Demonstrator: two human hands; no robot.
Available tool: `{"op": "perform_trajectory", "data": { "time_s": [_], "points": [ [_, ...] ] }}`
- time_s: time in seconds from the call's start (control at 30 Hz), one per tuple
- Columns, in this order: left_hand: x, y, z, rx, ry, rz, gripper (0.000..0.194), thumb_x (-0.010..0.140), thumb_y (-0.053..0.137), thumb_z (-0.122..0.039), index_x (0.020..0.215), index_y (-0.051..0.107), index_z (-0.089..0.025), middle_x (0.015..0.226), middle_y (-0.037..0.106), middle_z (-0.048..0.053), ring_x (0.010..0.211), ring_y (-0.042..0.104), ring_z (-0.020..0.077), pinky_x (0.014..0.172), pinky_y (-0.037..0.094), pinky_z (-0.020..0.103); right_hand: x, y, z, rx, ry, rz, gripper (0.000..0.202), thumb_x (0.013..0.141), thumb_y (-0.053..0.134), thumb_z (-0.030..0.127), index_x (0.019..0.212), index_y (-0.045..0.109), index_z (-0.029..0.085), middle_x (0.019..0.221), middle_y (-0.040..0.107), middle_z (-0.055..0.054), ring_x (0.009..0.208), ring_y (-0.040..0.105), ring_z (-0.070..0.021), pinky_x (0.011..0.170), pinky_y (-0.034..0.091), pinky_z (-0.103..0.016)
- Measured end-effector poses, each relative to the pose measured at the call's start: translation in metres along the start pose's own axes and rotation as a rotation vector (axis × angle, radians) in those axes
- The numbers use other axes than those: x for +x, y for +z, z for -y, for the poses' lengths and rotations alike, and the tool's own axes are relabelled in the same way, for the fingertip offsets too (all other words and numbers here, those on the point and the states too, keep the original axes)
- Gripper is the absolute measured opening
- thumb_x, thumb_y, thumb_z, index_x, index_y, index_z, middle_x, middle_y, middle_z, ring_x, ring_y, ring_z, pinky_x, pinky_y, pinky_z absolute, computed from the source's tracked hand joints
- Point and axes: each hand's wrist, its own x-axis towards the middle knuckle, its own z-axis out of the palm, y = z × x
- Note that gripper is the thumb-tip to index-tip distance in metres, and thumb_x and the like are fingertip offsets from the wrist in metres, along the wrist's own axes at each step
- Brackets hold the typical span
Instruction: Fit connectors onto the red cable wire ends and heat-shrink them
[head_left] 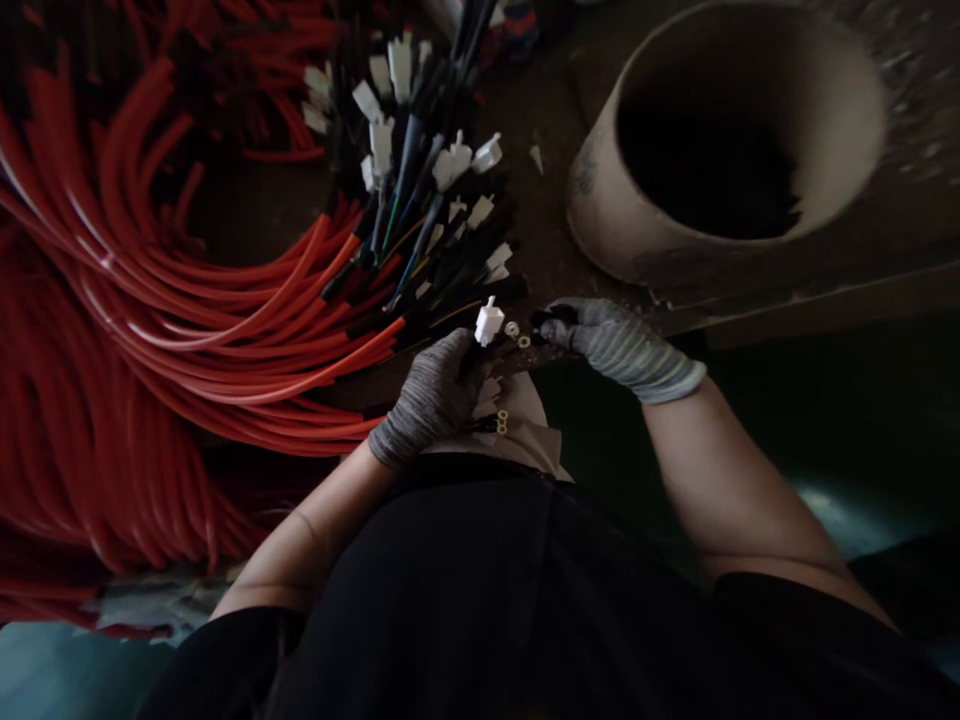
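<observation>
My left hand (433, 395), in a grey knit glove, is closed around the end of a cable. A white plug connector (490, 322) stands up from that grip, and ring terminals (517, 335) stick out just right of it. My right hand (611, 340), gloved too, has its fingers pinched beside the ring terminals; something small and dark seems to be between them, too dim to name. Below the left hand, more ring terminals (502, 422) hang over a pale sheet (540, 440). Orange-red cables (225, 340) run in from the left.
A large pale bucket (600, 215) with a dark inside stands at upper right on the worktable (555, 250). Many white connectors (454, 162) on black-sleeved cable ends crowd the top middle. A further heap of red cables (97, 440) fills the left side.
</observation>
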Motion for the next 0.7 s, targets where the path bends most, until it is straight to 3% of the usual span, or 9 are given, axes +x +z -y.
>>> {"op": "perform_trajectory", "data": {
  "time_s": [0.13,0.27,0.37,0.43,0.6,0.7],
  "points": [
    [0.0,-0.002,-0.001,-0.052,0.006,0.014,0.008,0.088,0.055,-0.022,0.09,0.06,-0.016,0.079,0.064,0.004,0.069,0.056,0.0148,0.065,0.047,0.028,0.001,-0.006,0.01,-0.032,0.008,0.067,0.033,0.077,0.066,0.055,0.081,0.067,0.022,0.082,0.072,-0.003,0.08,0.065,-0.0231,0.078,0.051,-0.035],
    [0.001,0.002,0.001,-0.007,0.063,-0.01,0.013,0.086,0.059,-0.027,0.077,0.057,-0.017,0.071,0.06,0.003,0.064,0.055,0.0156,0.062,0.044,0.029,-0.002,-0.005,0.027,-0.223,-0.011,0.117,0.024,0.084,0.061,0.043,0.08,0.068,0.021,0.082,0.072,-0.004,0.077,0.063,-0.0216,0.076,0.048,-0.034],
    [0.0,0.003,0.002,-0.037,0.074,-0.018,0.011,0.085,0.062,-0.027,0.09,0.06,-0.017,0.075,0.064,0.003,0.065,0.058,0.0159,0.063,0.045,0.029,-0.005,0.004,0.032,-0.32,-0.019,0.171,0.019,0.084,0.061,0.036,0.084,0.07,0.02,0.087,0.073,-0.006,0.081,0.065,-0.0231,0.08,0.047,-0.035],
    [-0.001,0.003,0.003,-0.096,0.062,-0.033,0.014,0.085,0.063,-0.027,0.095,0.06,-0.017,0.079,0.066,0.002,0.068,0.06,0.0157,0.065,0.047,0.028,-0.006,0.008,0.03,-0.243,-0.021,0.2,0.02,0.084,0.061,0.037,0.086,0.071,0.02,0.088,0.074,-0.005,0.084,0.066,-0.0239,0.081,0.048,-0.036],
    [-0.004,0.003,0.006,-0.176,0.072,-0.074,0.008,0.087,0.062,-0.028,0.087,0.059,-0.02,0.079,0.065,0.001,0.071,0.06,0.0153,0.066,0.05,0.029,-0.005,-0.003,0.024,0.047,0.071,-0.014,0.022,0.077,0.07,0.043,0.086,0.072,0.023,0.091,0.074,-0.003,0.088,0.066,-0.0233,0.081,0.051,-0.035],
    [-0.006,0.004,0.007,-0.135,0.05,-0.097,0.009,0.088,0.06,-0.029,0.091,0.058,-0.021,0.081,0.065,0.003,0.071,0.06,0.0165,0.067,0.05,0.031,-0.002,-0.013,0.03,-0.029,0.033,0.039,0.02,0.076,0.072,0.041,0.084,0.072,0.023,0.088,0.073,-0.003,0.086,0.065,-0.0228,0.081,0.049,-0.035]
  ]
}}
